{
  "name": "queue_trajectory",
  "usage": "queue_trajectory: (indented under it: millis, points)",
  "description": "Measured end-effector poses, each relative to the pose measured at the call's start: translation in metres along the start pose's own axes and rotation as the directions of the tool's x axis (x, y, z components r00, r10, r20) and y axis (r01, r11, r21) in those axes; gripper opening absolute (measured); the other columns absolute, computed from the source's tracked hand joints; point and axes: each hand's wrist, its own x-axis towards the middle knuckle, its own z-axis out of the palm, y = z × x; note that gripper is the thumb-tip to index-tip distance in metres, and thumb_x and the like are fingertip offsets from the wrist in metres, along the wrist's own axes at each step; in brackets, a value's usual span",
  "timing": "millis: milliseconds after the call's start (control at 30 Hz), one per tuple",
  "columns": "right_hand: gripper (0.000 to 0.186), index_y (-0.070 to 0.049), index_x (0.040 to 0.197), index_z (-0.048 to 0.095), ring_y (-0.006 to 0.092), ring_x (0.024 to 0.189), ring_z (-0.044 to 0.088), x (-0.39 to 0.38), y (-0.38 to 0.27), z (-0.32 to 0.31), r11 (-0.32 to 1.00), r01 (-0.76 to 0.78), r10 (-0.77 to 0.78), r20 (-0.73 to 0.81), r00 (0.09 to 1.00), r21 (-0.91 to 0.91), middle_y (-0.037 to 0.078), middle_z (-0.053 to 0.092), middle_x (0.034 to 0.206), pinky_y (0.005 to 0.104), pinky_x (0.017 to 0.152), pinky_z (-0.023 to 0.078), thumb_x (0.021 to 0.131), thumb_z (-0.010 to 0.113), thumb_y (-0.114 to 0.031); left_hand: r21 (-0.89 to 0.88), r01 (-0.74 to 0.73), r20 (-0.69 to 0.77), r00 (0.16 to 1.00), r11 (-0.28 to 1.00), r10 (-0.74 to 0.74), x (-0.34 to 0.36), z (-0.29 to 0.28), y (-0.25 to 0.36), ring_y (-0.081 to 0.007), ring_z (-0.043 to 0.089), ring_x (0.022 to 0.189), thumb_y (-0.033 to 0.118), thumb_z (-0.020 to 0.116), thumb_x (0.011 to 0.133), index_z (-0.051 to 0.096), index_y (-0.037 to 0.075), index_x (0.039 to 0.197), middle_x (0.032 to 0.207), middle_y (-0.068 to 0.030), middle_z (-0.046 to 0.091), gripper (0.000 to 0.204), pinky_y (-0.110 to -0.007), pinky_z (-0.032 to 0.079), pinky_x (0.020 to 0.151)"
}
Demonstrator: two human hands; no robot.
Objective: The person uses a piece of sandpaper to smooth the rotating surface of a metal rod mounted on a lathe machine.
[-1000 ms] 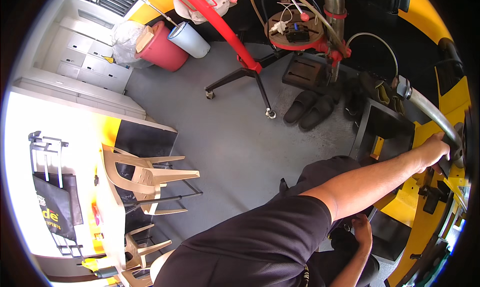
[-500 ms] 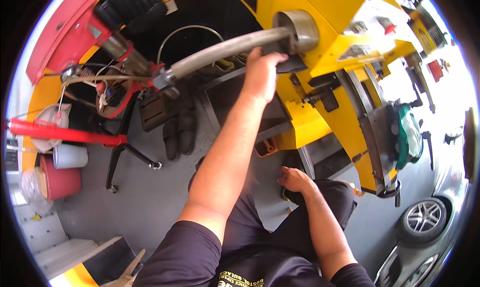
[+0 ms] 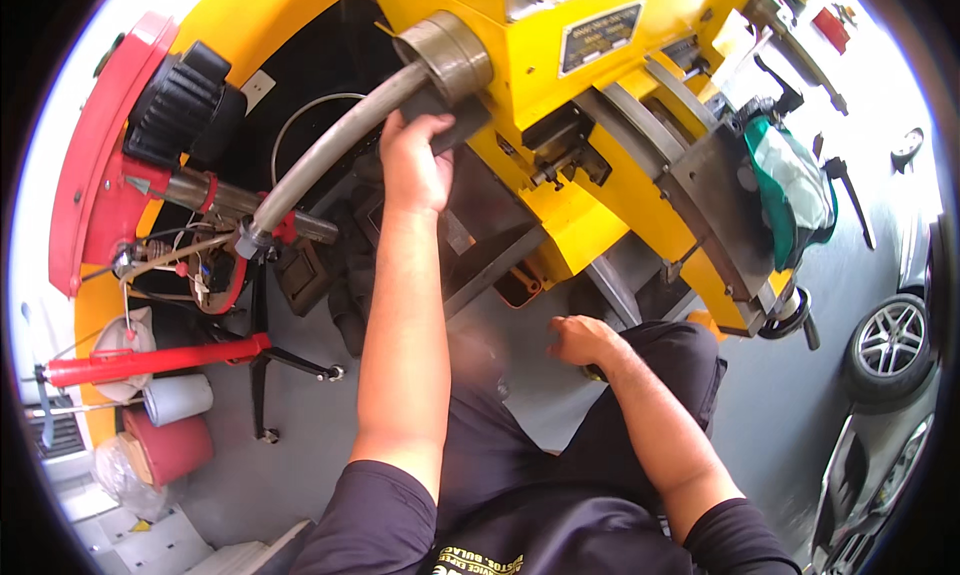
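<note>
Two bare hands are in view, one raised and one resting. Left hand point(image 3: 415, 165) reaches up to the far centre, fingers curled over the dark flat block point(image 3: 450, 125) at the point where the curved grey metal pipe point(image 3: 330, 145) enters the round steel collar point(image 3: 447, 53) of the large yellow machine point(image 3: 590, 195). Right hand point(image 3: 580, 340) lies loosely spread, palm down, on the dark trouser knee point(image 3: 680, 365) at near right, holding nothing.

Step in hand, as judged: steadying or seating the block and pipe end at the collar. Any following move would call for a firm pull or push along the pipe axis, with the free hand brought up for support.

Count:
- one pipe, one collar, one block;
- one red floor jack handle point(image 3: 150, 360) at left;
- one red bucket point(image 3: 165, 445) at near left;
- one car wheel point(image 3: 890, 340) at right.
</note>
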Motion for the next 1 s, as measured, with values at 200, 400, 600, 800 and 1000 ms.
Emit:
queue_trajectory:
  millis: [200, 400, 600, 800, 1000]
  points:
    - [0.055, -0.01, 0.136, 0.062, 0.0333, 0.115, 0.069, -0.001, 0.013, -0.001, 0.999, -0.036, 0.036, 0.019, 0.999, -0.019, 0.017, 0.073, 0.119, 0.0448, 0.097, 0.056, 0.09, 0.067, -0.038, -0.021, 0.026, 0.114, 0.993, 0.999, -0.024, -0.028, 0.024, -0.007, -0.0385, 0.066, 0.114, -0.004, 0.052, 0.08, 0.054, -0.003, 0.128, 0.122, -0.0201, 0.064, 0.048, -0.051, 0.058, 0.096]
    - [0.045, -0.007, 0.127, 0.065, 0.0343, 0.112, 0.07, -0.001, 0.001, -0.001, 1.0, -0.007, 0.007, -0.006, 1.0, 0.004, 0.018, 0.074, 0.115, 0.0455, 0.095, 0.057, 0.091, 0.065, -0.033, 0.041, -0.013, -0.022, 1.0, 0.999, 0.014, -0.017, 0.02, -0.011, -0.0323, 0.063, 0.117, -0.008, 0.053, 0.078, 0.058, 0.0, 0.126, 0.122, -0.0145, 0.064, 0.049, -0.048, 0.051, 0.107]
    - [0.052, -0.005, 0.133, 0.062, 0.0356, 0.112, 0.069, -0.002, -0.01, -0.012, 1.0, -0.009, 0.009, 0.032, 0.999, -0.007, 0.02, 0.073, 0.114, 0.0455, 0.095, 0.056, 0.089, 0.069, -0.033, 0.077, -0.075, -0.073, 0.994, 0.994, 0.08, -0.002, 0.023, 0.001, -0.0388, 0.064, 0.121, -0.007, 0.049, 0.078, 0.059, -0.008, 0.127, 0.127, -0.0207, 0.066, 0.05, -0.054, 0.051, 0.11]
    - [0.045, -0.008, 0.13, 0.065, 0.0329, 0.112, 0.07, -0.001, -0.005, -0.009, 1.0, 0.008, -0.008, -0.011, 1.0, -0.008, 0.017, 0.074, 0.116, 0.0445, 0.095, 0.057, 0.092, 0.064, -0.033, -0.142, 0.04, -0.045, 0.998, 0.989, -0.047, 0.0, 0.026, 0.007, -0.0425, 0.068, 0.112, -0.005, 0.05, 0.076, 0.061, -0.012, 0.119, 0.119, -0.025, 0.069, 0.044, -0.057, 0.054, 0.108]
    - [0.046, -0.009, 0.132, 0.064, 0.0318, 0.113, 0.071, -0.003, -0.008, -0.017, 0.999, -0.019, 0.019, 0.009, 1.0, -0.036, 0.016, 0.074, 0.118, 0.0438, 0.096, 0.057, 0.093, 0.064, -0.033, -0.185, 0.177, 0.231, 0.964, 0.967, -0.133, -0.06, 0.035, -0.002, -0.0393, 0.067, 0.115, -0.005, 0.051, 0.083, 0.056, -0.011, 0.132, 0.127, -0.0275, 0.064, 0.05, -0.053, 0.057, 0.104]
